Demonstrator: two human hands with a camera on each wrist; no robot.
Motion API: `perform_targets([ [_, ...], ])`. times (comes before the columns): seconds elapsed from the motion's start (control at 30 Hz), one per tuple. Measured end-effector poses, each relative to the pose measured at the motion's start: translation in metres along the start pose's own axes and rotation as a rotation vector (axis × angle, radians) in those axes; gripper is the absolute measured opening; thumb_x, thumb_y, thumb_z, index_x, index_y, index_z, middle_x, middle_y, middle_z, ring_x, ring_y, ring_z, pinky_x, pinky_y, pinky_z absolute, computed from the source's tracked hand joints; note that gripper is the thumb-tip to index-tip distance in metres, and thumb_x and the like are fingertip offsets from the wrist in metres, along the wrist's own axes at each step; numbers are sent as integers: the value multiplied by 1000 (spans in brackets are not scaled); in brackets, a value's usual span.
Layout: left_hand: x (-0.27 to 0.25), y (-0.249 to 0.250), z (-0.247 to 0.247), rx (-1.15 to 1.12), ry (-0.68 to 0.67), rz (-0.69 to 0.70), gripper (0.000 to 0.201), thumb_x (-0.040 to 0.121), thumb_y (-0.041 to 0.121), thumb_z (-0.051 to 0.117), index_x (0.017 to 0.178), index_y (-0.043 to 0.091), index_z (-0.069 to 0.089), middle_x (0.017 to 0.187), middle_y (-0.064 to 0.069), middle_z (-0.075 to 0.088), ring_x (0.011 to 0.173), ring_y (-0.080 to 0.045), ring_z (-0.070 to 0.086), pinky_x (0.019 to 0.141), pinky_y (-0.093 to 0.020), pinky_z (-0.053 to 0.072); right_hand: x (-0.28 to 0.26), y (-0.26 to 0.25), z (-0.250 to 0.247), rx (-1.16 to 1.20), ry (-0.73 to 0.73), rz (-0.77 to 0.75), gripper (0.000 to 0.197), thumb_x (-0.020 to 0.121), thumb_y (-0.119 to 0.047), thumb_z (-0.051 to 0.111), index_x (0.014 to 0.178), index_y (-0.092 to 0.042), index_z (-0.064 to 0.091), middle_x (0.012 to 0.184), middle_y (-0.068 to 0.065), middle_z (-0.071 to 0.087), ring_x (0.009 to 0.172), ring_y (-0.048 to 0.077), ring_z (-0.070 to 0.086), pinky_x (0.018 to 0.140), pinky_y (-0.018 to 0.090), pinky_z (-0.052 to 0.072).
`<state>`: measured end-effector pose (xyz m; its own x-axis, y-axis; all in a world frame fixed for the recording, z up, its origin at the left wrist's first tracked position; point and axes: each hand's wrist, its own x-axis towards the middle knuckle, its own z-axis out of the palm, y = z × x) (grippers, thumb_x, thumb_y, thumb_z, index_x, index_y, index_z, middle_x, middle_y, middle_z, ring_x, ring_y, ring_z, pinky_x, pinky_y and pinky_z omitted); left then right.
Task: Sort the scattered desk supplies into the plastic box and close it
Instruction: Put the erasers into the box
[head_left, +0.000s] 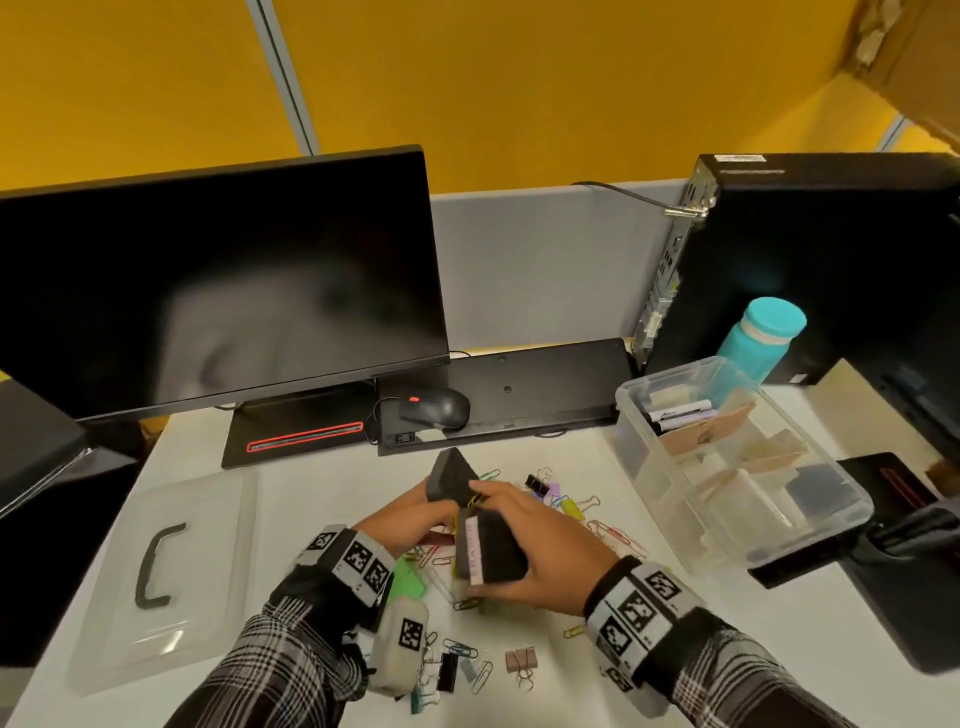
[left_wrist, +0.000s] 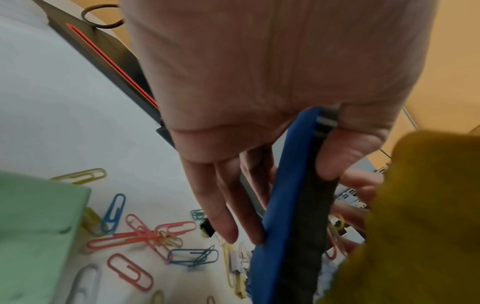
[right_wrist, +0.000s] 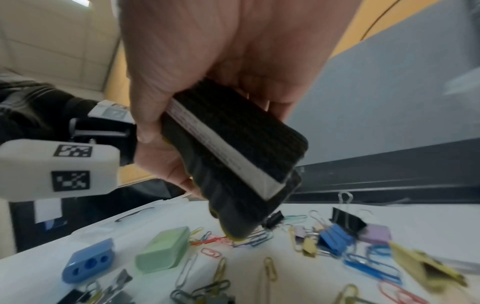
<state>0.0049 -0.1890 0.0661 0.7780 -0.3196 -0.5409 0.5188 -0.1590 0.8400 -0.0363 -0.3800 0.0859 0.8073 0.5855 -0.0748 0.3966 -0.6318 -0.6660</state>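
My left hand grips a whiteboard eraser with a blue back and black felt, thumb on one face and fingers on the other. Just to its right, my right hand holds two black erasers stacked together, one with a white label strip, tilted above the desk. Both hands hover over the scattered paper clips and binder clips. The clear plastic box stands open at the right, with markers and card dividers inside. Its clear lid with a black handle lies flat at the left.
A green block and a blue sharpener lie among the clips. Behind are a monitor, a mouse and an upturned keyboard. A teal bottle and a computer tower stand behind the box.
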Motion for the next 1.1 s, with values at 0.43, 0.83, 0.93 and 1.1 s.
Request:
perform_targets([
  [0.43, 0, -12, -19, -12, 94, -41, 45, 75, 2, 52, 120, 1, 49, 114, -20, 61, 100, -23, 59, 85, -33, 55, -3, 16, 13, -93, -79, 43, 71, 73, -60, 66, 130, -30, 36, 145, -13, 32, 114, 8, 50, 93, 28, 48],
  [0.83, 3, -2, -21, -122, 138, 7, 23, 83, -5, 42, 100, 5, 54, 97, -14, 59, 91, -21, 59, 70, -30, 58, -1, 13, 17, -225, -169, -1, 72, 77, -54, 65, 133, -21, 34, 138, -1, 40, 108, 17, 53, 89, 30, 49],
  [0.93, 2, -3, -25, -165, 129, 21, 33, 68, 7, 51, 101, 4, 55, 98, -14, 58, 93, -22, 56, 71, -31, 58, -4, 18, 16, -229, -191, 61, 67, 76, -57, 64, 126, -24, 35, 120, -2, 50, 96, 15, 55, 77, 26, 49],
  [1.1, -2, 0, -25, -148, 121, 42, 47, 56, 15, 54, 102, 4, 51, 96, -12, 54, 90, -19, 53, 79, -32, 52, -3, 19, 8, -76, -113, 158, 63, 76, -61, 62, 123, -28, 37, 110, -6, 53, 90, 10, 56, 71, 21, 49],
])
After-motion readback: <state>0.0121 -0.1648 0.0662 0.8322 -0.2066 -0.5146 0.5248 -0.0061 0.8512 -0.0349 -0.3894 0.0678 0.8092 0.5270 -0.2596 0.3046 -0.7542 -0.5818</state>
